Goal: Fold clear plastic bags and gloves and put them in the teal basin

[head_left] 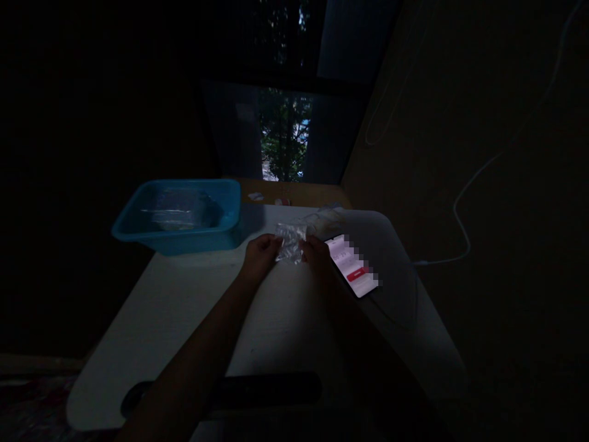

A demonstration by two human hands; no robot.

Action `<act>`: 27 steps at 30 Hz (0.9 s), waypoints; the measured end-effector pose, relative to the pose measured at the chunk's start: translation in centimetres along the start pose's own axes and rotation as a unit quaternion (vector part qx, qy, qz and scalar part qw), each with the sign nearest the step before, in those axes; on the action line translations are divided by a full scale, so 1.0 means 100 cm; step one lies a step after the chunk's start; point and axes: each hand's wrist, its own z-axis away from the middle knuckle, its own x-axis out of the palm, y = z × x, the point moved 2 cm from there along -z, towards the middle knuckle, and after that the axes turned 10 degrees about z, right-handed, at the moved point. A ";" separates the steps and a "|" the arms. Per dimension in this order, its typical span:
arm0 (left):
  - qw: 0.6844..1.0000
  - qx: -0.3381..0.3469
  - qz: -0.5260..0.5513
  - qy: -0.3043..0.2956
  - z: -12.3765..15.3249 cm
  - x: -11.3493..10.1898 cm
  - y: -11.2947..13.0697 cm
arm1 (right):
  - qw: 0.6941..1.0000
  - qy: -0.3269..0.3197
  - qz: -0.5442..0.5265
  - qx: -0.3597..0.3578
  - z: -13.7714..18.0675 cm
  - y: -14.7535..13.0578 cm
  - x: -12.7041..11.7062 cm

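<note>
Between my two hands a small clear plastic bag (291, 241) is stretched above the white table (197, 301). My left hand (263, 250) pinches its left edge with thumb and fingers. On the opposite edge, my right hand (315, 250) grips the bag in the same way. The plastic looks crinkled and shiny; whether anything is inside I cannot tell. Just right of my right hand lies a phone (352, 267) with its screen lit. More crumpled clear plastic (324, 215) rests behind the hands, near the table's far edge.
A blue plastic basin (197, 239) stands at the back left, with clear plastic packaging (177, 202) in it. A dark slot (271, 390) runs along the table's near edge. A white cable (455, 209) hangs at right. Beyond is a window (285, 135); the room is dim.
</note>
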 end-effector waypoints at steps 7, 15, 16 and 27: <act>1.000 -0.003 0.000 0.014 0.000 0.000 0.000 | 1.000 0.002 -0.006 0.011 0.001 -0.001 0.000; 1.000 0.002 0.004 0.007 -0.003 -0.002 -0.007 | 1.000 0.002 -0.007 0.006 0.001 -0.001 0.000; 1.000 -0.001 0.004 0.007 -0.003 -0.003 -0.007 | 1.000 0.002 -0.005 0.006 0.001 -0.001 -0.001; 1.000 -0.007 0.002 -0.001 0.001 0.000 -0.001 | 0.999 0.004 -0.051 -0.003 0.001 0.001 0.000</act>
